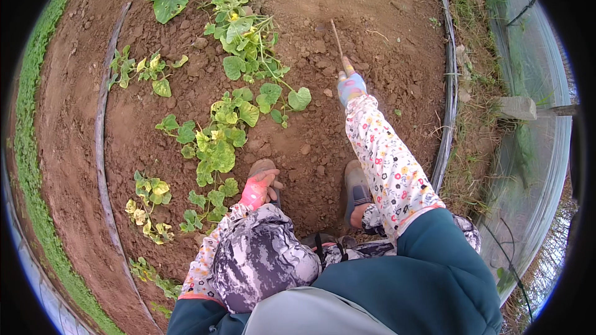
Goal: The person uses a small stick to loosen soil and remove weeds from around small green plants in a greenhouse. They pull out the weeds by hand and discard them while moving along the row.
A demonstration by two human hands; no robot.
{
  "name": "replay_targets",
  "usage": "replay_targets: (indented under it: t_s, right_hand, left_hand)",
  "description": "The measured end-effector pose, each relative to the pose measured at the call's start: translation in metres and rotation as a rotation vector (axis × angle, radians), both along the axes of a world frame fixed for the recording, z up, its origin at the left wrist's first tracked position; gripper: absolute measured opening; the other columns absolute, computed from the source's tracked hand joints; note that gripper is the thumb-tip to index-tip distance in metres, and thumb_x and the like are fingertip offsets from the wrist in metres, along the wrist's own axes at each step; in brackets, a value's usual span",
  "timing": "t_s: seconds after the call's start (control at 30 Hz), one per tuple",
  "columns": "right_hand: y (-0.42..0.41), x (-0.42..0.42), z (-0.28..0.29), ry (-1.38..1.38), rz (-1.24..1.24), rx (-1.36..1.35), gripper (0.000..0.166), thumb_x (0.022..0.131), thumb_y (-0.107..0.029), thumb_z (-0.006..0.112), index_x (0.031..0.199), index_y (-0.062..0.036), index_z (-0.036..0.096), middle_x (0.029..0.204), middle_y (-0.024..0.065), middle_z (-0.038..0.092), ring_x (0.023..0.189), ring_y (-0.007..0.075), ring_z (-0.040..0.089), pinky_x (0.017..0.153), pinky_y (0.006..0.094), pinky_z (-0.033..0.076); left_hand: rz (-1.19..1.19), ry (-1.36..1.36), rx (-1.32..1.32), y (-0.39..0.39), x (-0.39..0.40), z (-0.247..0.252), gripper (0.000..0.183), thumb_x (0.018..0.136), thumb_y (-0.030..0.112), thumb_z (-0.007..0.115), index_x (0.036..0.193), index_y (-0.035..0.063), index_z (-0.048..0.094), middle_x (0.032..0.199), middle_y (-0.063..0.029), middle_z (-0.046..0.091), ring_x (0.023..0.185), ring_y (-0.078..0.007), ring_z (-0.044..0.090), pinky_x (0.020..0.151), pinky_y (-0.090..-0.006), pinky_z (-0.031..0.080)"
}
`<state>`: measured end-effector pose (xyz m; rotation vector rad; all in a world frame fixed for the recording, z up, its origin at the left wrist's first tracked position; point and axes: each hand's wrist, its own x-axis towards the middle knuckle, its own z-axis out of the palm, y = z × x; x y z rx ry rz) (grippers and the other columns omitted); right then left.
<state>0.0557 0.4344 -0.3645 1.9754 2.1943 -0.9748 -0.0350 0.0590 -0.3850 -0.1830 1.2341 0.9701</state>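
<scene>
My right hand (pixel 351 84), in a blue and pink fingerless-looking glove, is closed around the handle end of a thin tool (pixel 336 39). The tool reaches forward to the brown soil; whether it has a blade there I cannot tell. My left hand (pixel 260 188), in a pink glove with bare fingers, hangs over one shoe (pixel 263 166) beside my knee, fingers loosely curled, with no object visible in it. Leafy vine plants (pixel 219 153) with green and yellowing leaves grow just left and ahead of that hand.
A dark drip hose (pixel 100 130) runs along the left, another hose or strip (pixel 451 79) along the right. Beyond the right one stand concrete posts (pixel 518 108) and clear plastic sheeting (pixel 540 158). My other shoe (pixel 356 186) rests on loose soil. A green plant strip (pixel 28 116) lines the far left.
</scene>
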Motion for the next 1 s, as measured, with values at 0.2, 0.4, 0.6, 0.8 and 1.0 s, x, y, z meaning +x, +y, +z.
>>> replay_targets:
  t_s: [0.2, 0.4, 0.6, 0.8, 1.0]
  right_hand:
    - [-0.064, 0.040, -0.035, -0.159, 0.173, -0.025, 0.049, 0.100, -0.023, 0.049, 0.147, -0.0321, 0.039, 0.077, 0.0167, 0.062, 0.063, 0.0298, 0.059, 0.060, 0.0406, 0.045]
    - [-0.150, 0.158, -0.023, -0.140, 0.260, -0.067, 0.055, 0.099, -0.022, 0.050, 0.149, -0.0351, 0.033, 0.075, 0.0153, 0.059, 0.065, 0.0290, 0.056, 0.065, 0.0415, 0.047]
    - [-0.232, 0.216, 0.003, 0.226, -1.023, -0.761, 0.037, 0.090, -0.040, 0.066, 0.117, -0.0155, 0.061, 0.071, 0.0066, 0.055, 0.064, 0.0177, 0.053, 0.061, 0.0345, 0.046]
    - [-0.275, 0.260, 0.039, -0.144, -0.231, -0.519, 0.037, 0.089, -0.041, 0.066, 0.118, -0.0194, 0.063, 0.074, 0.0042, 0.056, 0.062, 0.0168, 0.051, 0.063, 0.0302, 0.046]
    - [-0.200, 0.184, 0.090, -0.002, -0.183, -0.265, 0.056, 0.097, -0.019, 0.054, 0.149, -0.0255, 0.034, 0.071, 0.0038, 0.053, 0.049, 0.0086, 0.041, 0.048, 0.0228, 0.039]
  left_hand:
    - [0.004, 0.021, -0.022, 0.002, -0.001, 0.000, 0.035, 0.099, 0.027, 0.053, 0.126, 0.0042, 0.057, 0.085, -0.0068, 0.071, 0.043, -0.0091, 0.053, 0.035, -0.0210, 0.035]
    - [0.008, -0.024, -0.011, 0.000, -0.003, -0.001, 0.037, 0.099, 0.025, 0.053, 0.130, 0.0045, 0.052, 0.088, -0.0083, 0.071, 0.044, -0.0105, 0.056, 0.034, -0.0230, 0.040]
    - [-0.019, 0.030, 0.003, -0.003, -0.005, -0.005, 0.036, 0.100, 0.024, 0.051, 0.131, 0.0047, 0.052, 0.092, -0.0096, 0.070, 0.045, -0.0144, 0.059, 0.035, -0.0258, 0.044]
    - [0.110, -0.268, 0.136, 0.000, -0.004, -0.013, 0.034, 0.101, 0.022, 0.048, 0.131, 0.0043, 0.050, 0.091, -0.0133, 0.071, 0.045, -0.0204, 0.062, 0.034, -0.0296, 0.047]
    - [0.099, -0.108, 0.048, -0.013, -0.002, -0.034, 0.034, 0.102, 0.022, 0.046, 0.132, 0.0047, 0.049, 0.093, -0.0154, 0.071, 0.047, -0.0237, 0.064, 0.033, -0.0319, 0.047]
